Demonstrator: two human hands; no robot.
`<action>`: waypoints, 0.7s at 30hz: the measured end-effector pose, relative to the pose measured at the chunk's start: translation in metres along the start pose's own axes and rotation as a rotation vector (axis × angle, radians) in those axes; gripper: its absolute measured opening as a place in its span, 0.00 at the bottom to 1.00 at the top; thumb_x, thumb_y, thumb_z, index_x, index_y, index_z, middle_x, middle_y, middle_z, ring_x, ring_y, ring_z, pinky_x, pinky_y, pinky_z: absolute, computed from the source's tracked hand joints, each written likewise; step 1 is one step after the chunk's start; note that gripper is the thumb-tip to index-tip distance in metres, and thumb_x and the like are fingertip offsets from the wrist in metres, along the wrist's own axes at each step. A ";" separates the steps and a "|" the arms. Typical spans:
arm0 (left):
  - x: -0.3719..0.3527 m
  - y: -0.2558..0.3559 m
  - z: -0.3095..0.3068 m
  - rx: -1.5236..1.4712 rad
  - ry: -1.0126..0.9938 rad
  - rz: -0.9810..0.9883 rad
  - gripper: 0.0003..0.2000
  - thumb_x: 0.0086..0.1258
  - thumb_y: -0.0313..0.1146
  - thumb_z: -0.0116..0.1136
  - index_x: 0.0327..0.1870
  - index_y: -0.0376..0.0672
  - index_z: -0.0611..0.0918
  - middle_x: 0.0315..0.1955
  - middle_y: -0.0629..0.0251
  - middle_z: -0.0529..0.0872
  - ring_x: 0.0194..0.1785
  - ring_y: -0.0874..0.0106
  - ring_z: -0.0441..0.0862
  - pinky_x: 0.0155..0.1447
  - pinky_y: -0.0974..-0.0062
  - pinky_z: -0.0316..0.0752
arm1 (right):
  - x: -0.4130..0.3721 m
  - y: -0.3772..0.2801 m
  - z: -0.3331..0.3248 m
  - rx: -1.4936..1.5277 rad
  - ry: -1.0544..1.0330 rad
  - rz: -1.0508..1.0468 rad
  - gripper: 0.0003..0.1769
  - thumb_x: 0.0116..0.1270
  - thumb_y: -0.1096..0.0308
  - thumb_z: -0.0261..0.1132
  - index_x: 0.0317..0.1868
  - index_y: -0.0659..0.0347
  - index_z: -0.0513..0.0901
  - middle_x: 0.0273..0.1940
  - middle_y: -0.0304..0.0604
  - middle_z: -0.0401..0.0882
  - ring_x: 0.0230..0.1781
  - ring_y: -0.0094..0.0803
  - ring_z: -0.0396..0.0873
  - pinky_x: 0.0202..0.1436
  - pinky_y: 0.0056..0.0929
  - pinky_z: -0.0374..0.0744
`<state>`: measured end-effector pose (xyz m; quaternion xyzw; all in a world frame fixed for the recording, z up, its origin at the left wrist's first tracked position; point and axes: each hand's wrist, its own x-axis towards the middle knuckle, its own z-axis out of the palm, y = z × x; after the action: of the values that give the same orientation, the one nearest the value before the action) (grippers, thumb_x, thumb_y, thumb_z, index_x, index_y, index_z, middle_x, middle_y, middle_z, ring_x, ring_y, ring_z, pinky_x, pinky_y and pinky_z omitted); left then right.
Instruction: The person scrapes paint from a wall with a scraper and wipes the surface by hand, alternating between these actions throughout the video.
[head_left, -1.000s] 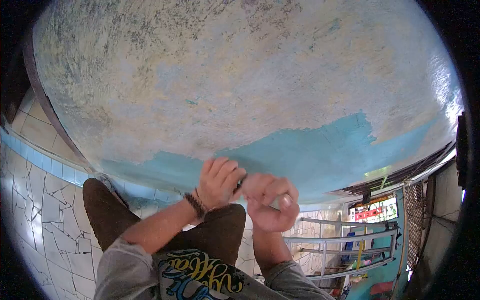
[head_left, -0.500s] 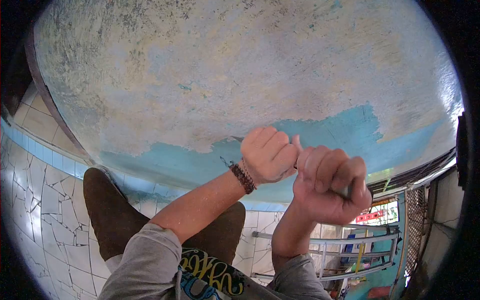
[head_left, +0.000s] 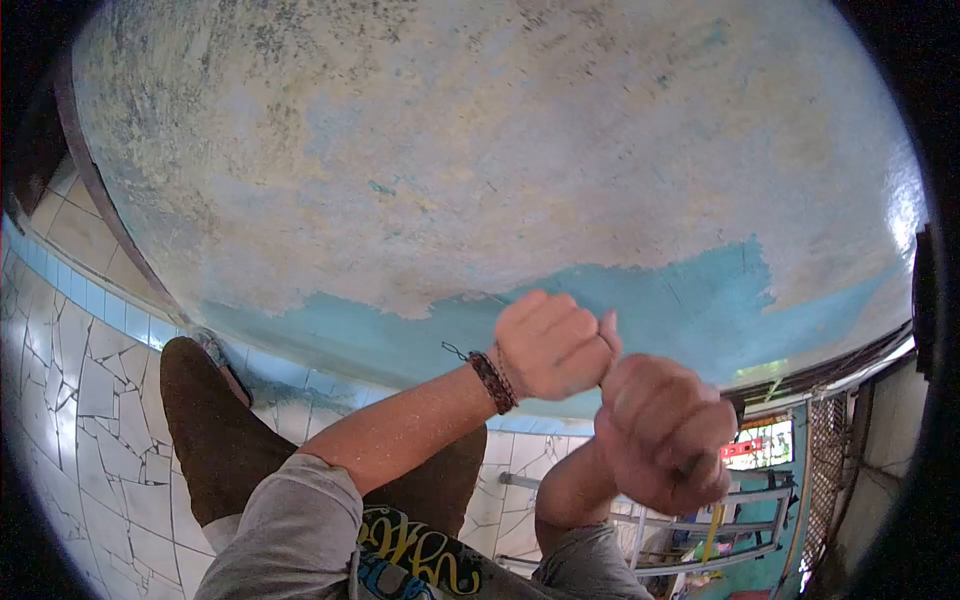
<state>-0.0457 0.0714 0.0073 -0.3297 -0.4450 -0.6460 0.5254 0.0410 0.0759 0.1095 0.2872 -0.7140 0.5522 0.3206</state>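
Observation:
My left hand (head_left: 555,345), with a dark braided bracelet (head_left: 492,383) at the wrist, is closed in front of the wall's blue band (head_left: 690,290). A faint thin edge shows just beyond its knuckles, too blurred to make out. My right hand (head_left: 665,430) is curled into a fist just below and to the right, close against the left. Its fingers are blurred, and whatever they hold is hidden. Above both hands spreads the mottled, pale wall (head_left: 450,150), with a ragged border along the blue paint.
A metal ladder (head_left: 740,495) lies at the lower right, near a teal wall and a lattice. My knees (head_left: 220,430) are bent over the cracked-pattern tile floor (head_left: 110,450). A dark edging strip (head_left: 105,195) borders the wall at left.
Both hands have moved down and slightly right, the right hand further down than the left. Both are still closed. The view of the wall has shifted slightly.

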 end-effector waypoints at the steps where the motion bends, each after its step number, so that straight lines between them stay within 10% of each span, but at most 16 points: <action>1: -0.001 -0.003 0.000 0.014 0.018 0.006 0.15 0.41 0.20 0.66 0.18 0.51 0.71 0.17 0.72 0.67 0.17 0.70 0.66 0.22 0.71 0.56 | 0.001 0.000 -0.002 -0.007 -0.072 -0.051 0.17 0.68 0.59 0.53 0.22 0.57 0.66 0.17 0.38 0.65 0.14 0.29 0.60 0.20 0.37 0.58; 13: -0.010 -0.002 0.002 0.061 0.021 -0.014 0.18 0.45 0.18 0.67 0.19 0.51 0.68 0.19 0.73 0.68 0.20 0.70 0.68 0.24 0.71 0.56 | -0.017 0.002 0.001 -0.218 0.156 -0.014 0.22 0.61 0.51 0.58 0.21 0.61 0.70 0.14 0.40 0.67 0.13 0.36 0.66 0.19 0.39 0.69; 21: -0.004 -0.004 -0.004 0.053 0.019 0.017 0.19 0.44 0.18 0.67 0.19 0.52 0.67 0.19 0.74 0.69 0.21 0.72 0.68 0.24 0.71 0.55 | -0.004 0.005 0.012 -0.036 0.033 -0.064 0.18 0.66 0.57 0.53 0.21 0.57 0.66 0.15 0.38 0.64 0.13 0.29 0.59 0.19 0.33 0.59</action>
<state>-0.0487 0.0697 0.0010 -0.3133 -0.4544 -0.6324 0.5435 0.0376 0.0659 0.1012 0.2949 -0.7090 0.5334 0.3547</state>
